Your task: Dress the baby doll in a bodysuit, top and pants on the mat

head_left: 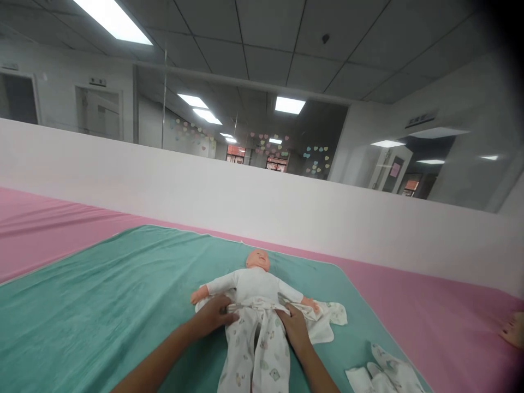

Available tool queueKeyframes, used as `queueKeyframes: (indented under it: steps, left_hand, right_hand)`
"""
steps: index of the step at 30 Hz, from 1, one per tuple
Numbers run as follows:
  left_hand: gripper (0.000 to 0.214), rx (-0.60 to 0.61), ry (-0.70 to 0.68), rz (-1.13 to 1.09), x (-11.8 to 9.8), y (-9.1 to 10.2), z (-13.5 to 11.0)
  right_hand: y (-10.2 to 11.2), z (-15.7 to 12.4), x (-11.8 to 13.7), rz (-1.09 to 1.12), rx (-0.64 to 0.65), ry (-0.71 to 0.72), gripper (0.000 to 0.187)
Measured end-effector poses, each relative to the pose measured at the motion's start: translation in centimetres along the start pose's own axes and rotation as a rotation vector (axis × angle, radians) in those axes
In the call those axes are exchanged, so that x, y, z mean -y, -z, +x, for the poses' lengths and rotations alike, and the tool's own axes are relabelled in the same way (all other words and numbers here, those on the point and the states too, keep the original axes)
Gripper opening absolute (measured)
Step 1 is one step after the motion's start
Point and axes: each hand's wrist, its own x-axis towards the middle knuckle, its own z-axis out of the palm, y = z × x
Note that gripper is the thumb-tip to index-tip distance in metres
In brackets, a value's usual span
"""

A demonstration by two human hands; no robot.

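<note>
A baby doll (257,261) lies on its back, head away from me, its arms spread to both sides. It wears a white long-sleeved top (256,285). Patterned white baby trousers (268,349) cover its legs up to the waist. My left hand (213,315) is closed at the left side of the waistband, fingers curled on the cloth. On the opposite side, my right hand (295,325) grips the waistband with the thumb uppermost. Under the doll's body and arm lies a spread patterned garment (325,322), partly hidden.
A green sheet (123,295) lies under the doll, over a pink cover (393,297). Folded white patterned clothes (387,376) rest at the lower right. Part of another doll's head (513,330) shows at the right edge. Beyond is a low white wall (245,202) with glass above.
</note>
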Motion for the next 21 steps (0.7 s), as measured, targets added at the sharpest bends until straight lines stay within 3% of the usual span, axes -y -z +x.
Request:
queueKeyframes:
  steps: [3,6,10,14,17,21]
  left_hand:
    - [0.048,0.109,-0.004,-0.074,-0.1,0.7,-2.6]
    - [0.063,0.077,-0.054,-0.101,-1.3,0.0,-4.1]
    - [0.032,-0.016,-0.016,0.012,-2.1,-1.6,-3.6]
    - [0.006,-0.088,0.008,0.109,-1.5,-2.4,-2.6]
    - [0.011,-0.151,0.01,0.033,-1.5,-2.5,-2.6]
    - [0.013,-0.198,0.09,-0.104,-2.0,-2.8,-2.8]
  right_hand:
    - [0.4,-0.3,0.3,0.014,0.093,0.035,0.031]
    - [1.3,-1.2,0.8,0.046,0.25,0.044,0.035]
    - [2.2,-3.3,1.3,0.159,0.396,0.036,0.048]
    - [1.7,-4.4,2.1,0.045,0.232,0.056,0.03]
    - [1.2,-4.4,2.6,-0.07,0.088,0.105,0.027]
    - [1.1,-4.6,3.0,-0.121,-0.002,0.127,0.026]
